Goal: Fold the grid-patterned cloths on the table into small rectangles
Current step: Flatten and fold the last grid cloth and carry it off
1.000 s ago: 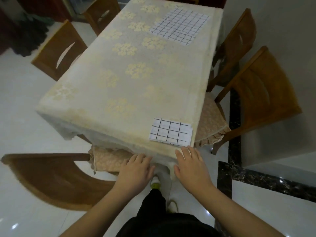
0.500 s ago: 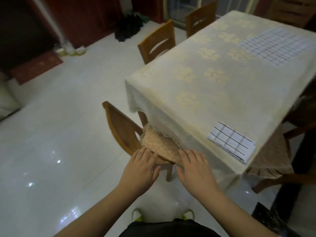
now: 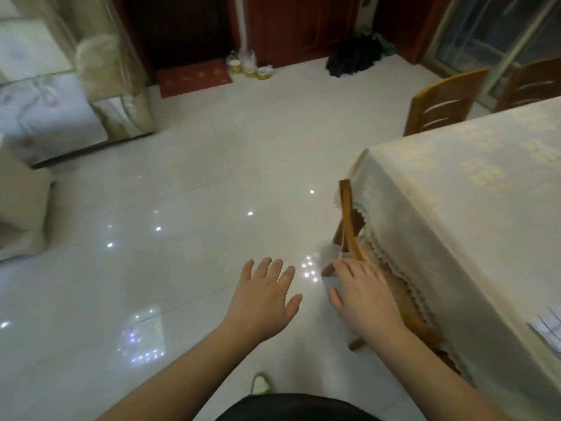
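Item, fingers: I read the left hand (image 3: 261, 302) as spread flat and relaxed in mid-air over the floor (image 3: 182, 208), grasping nothing; the right hand (image 3: 364, 302) is likewise released, its fingers (image 3: 344, 267) extended and apparently hovering close to the curved back of the wooden chair (image 3: 349, 226) tucked at the table's near end, though I cannot tell whether they touch it. Item, task's thing: only a sliver of one folded grid-patterned cloth (image 3: 548, 325) shows at the far right edge of view, lying on the table (image 3: 455, 208) close to the corner where the cream tablecloth (image 3: 425, 268) drops over; no other cloth is in view from here. Item, surroundings: two further chairs (image 3: 440, 101) beyond the table, a glossy tiled floor with bright reflections, a shoe tip (image 3: 259, 384) below. Item, risks: my view points away from the table, so reaching for any cloth now would be blind. The folded cloth sits near the edge, and I judge that a brush from the right forearm or a tug on the hanging tablecloth could slide it off. The chair stands close by the right hand and could be knocked. The polished floor looks slippery underfoot.
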`<action>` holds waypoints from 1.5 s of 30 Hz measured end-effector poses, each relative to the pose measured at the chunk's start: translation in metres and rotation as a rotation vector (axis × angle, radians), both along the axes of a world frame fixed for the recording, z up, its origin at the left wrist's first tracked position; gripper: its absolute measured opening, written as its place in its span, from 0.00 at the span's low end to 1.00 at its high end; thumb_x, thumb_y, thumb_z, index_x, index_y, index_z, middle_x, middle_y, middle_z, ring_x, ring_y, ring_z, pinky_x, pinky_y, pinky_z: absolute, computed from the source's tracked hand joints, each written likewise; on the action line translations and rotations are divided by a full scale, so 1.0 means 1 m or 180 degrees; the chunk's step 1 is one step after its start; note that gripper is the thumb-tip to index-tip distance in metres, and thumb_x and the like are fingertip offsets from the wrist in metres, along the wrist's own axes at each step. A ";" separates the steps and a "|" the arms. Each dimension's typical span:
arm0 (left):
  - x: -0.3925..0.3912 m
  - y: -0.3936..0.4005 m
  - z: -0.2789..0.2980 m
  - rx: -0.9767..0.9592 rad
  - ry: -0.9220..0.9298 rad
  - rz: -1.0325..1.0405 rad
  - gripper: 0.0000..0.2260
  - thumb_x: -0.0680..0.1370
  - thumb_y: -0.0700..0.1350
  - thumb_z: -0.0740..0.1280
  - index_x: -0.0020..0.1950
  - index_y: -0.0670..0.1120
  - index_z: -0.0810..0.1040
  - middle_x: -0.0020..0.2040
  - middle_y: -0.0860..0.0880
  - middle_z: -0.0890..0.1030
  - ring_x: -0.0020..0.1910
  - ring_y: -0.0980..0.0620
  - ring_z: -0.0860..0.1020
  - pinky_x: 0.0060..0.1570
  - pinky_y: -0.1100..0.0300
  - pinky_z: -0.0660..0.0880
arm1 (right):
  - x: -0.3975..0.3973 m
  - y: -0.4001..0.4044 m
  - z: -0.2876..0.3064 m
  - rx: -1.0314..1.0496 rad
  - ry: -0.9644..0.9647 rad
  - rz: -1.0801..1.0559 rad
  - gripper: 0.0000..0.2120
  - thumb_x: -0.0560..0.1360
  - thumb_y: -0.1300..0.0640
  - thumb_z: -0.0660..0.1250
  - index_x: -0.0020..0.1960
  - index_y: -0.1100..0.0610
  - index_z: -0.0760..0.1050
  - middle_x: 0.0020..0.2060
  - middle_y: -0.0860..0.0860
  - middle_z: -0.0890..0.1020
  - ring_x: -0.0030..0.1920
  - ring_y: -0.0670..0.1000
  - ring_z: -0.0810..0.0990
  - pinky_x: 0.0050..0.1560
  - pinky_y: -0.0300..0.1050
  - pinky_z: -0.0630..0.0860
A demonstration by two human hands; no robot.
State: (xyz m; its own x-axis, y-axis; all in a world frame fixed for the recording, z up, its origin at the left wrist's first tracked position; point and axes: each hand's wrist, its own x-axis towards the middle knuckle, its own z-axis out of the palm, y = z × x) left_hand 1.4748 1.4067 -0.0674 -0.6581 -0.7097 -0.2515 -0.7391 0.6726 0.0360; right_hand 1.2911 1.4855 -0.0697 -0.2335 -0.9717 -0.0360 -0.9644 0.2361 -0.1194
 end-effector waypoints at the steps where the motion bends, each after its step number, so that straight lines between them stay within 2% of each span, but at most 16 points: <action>1: 0.011 -0.009 0.001 -0.0014 -0.0025 0.0043 0.28 0.81 0.62 0.47 0.78 0.50 0.58 0.77 0.47 0.62 0.77 0.44 0.58 0.75 0.43 0.51 | 0.010 -0.012 -0.001 0.0015 -0.0020 0.0036 0.24 0.79 0.44 0.58 0.72 0.51 0.66 0.67 0.48 0.74 0.68 0.50 0.71 0.70 0.48 0.64; 4: 0.033 -0.033 0.003 -0.0079 -0.0032 0.0113 0.28 0.81 0.62 0.47 0.78 0.51 0.55 0.78 0.48 0.60 0.77 0.45 0.56 0.75 0.44 0.49 | 0.033 -0.040 -0.003 0.0071 -0.0157 0.0107 0.26 0.79 0.44 0.57 0.75 0.51 0.62 0.68 0.48 0.72 0.69 0.50 0.70 0.71 0.49 0.65; 8: 0.039 -0.061 -0.001 -0.0082 0.0045 0.0129 0.29 0.80 0.63 0.45 0.78 0.51 0.58 0.77 0.48 0.63 0.76 0.46 0.59 0.74 0.46 0.53 | 0.043 -0.066 -0.004 0.0126 -0.0169 0.0164 0.26 0.78 0.45 0.60 0.73 0.53 0.65 0.67 0.50 0.74 0.67 0.51 0.72 0.69 0.50 0.67; 12: 0.021 -0.095 -0.006 0.0014 0.0090 0.0031 0.29 0.81 0.63 0.47 0.78 0.51 0.56 0.77 0.48 0.62 0.76 0.46 0.59 0.73 0.46 0.53 | 0.029 -0.100 -0.007 0.0130 -0.0132 0.0134 0.25 0.78 0.46 0.61 0.72 0.54 0.68 0.65 0.51 0.76 0.65 0.52 0.74 0.66 0.51 0.69; 16: -0.015 -0.144 -0.010 -0.0011 0.0229 -0.0056 0.32 0.78 0.64 0.42 0.77 0.50 0.60 0.75 0.49 0.67 0.73 0.48 0.64 0.72 0.49 0.58 | -0.001 -0.149 -0.014 0.0105 -0.0155 -0.0055 0.25 0.79 0.45 0.59 0.74 0.54 0.65 0.69 0.51 0.73 0.69 0.52 0.71 0.69 0.50 0.66; 20: -0.040 -0.198 -0.002 -0.0092 0.0281 -0.0034 0.32 0.78 0.62 0.43 0.77 0.48 0.61 0.73 0.50 0.69 0.72 0.49 0.66 0.71 0.51 0.60 | -0.024 -0.199 -0.015 -0.0015 -0.0209 -0.0111 0.25 0.75 0.47 0.67 0.68 0.57 0.72 0.61 0.53 0.80 0.61 0.53 0.78 0.62 0.51 0.73; 23: -0.052 -0.235 0.000 -0.0196 0.0257 0.0052 0.29 0.79 0.57 0.46 0.75 0.46 0.65 0.71 0.49 0.72 0.70 0.49 0.70 0.70 0.50 0.63 | -0.038 -0.234 -0.014 -0.0133 -0.0180 -0.0050 0.24 0.72 0.49 0.71 0.65 0.58 0.75 0.57 0.53 0.82 0.57 0.54 0.81 0.57 0.51 0.77; 25: -0.062 -0.255 0.001 -0.0201 0.0253 0.0150 0.27 0.77 0.54 0.50 0.69 0.45 0.74 0.63 0.49 0.79 0.62 0.49 0.77 0.63 0.50 0.71 | -0.044 -0.258 -0.012 -0.0117 -0.0155 0.0024 0.24 0.75 0.48 0.68 0.67 0.58 0.73 0.60 0.53 0.80 0.60 0.54 0.79 0.61 0.51 0.74; 27: -0.069 -0.275 -0.002 -0.0222 0.0336 0.0194 0.25 0.75 0.54 0.53 0.65 0.44 0.78 0.57 0.49 0.82 0.56 0.49 0.80 0.57 0.49 0.75 | -0.048 -0.280 -0.012 -0.0031 -0.0169 0.0093 0.24 0.79 0.47 0.60 0.72 0.56 0.66 0.67 0.52 0.75 0.67 0.53 0.73 0.68 0.49 0.67; 30: -0.074 -0.309 -0.001 -0.0258 0.0455 0.0234 0.26 0.76 0.54 0.52 0.66 0.44 0.77 0.59 0.48 0.82 0.57 0.48 0.80 0.57 0.49 0.75 | -0.052 -0.314 -0.016 -0.0008 -0.0188 0.0089 0.25 0.81 0.45 0.55 0.74 0.55 0.62 0.70 0.51 0.71 0.70 0.52 0.69 0.71 0.49 0.62; 34: -0.074 -0.365 -0.006 -0.0297 0.0382 0.0248 0.24 0.75 0.53 0.54 0.62 0.44 0.80 0.54 0.48 0.83 0.52 0.48 0.81 0.51 0.49 0.78 | -0.057 -0.359 -0.024 -0.0110 -0.0025 -0.0018 0.22 0.74 0.46 0.68 0.64 0.56 0.75 0.58 0.52 0.81 0.58 0.53 0.80 0.60 0.51 0.74; 36: -0.077 -0.395 -0.010 -0.0262 0.0421 0.0172 0.24 0.74 0.53 0.55 0.61 0.44 0.81 0.53 0.48 0.83 0.51 0.48 0.82 0.50 0.50 0.78 | -0.060 -0.387 -0.028 -0.0194 0.0061 -0.0046 0.21 0.70 0.47 0.72 0.60 0.56 0.78 0.53 0.52 0.83 0.53 0.53 0.82 0.55 0.51 0.78; 45: -0.081 -0.547 -0.018 -0.0157 0.0597 -0.0097 0.23 0.74 0.54 0.56 0.59 0.45 0.82 0.52 0.48 0.84 0.50 0.47 0.82 0.50 0.49 0.78 | -0.073 -0.520 -0.036 -0.0088 0.0228 -0.0311 0.19 0.69 0.50 0.74 0.57 0.57 0.80 0.50 0.53 0.84 0.49 0.54 0.83 0.49 0.50 0.79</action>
State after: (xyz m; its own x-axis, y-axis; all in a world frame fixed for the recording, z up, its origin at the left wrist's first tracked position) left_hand 1.3935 0.8598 -0.0849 -0.7116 -0.6971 -0.0877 -0.7018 0.6990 0.1376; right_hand 1.2184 0.9651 -0.1054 -0.3281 -0.9446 0.0107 -0.9432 0.3270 -0.0587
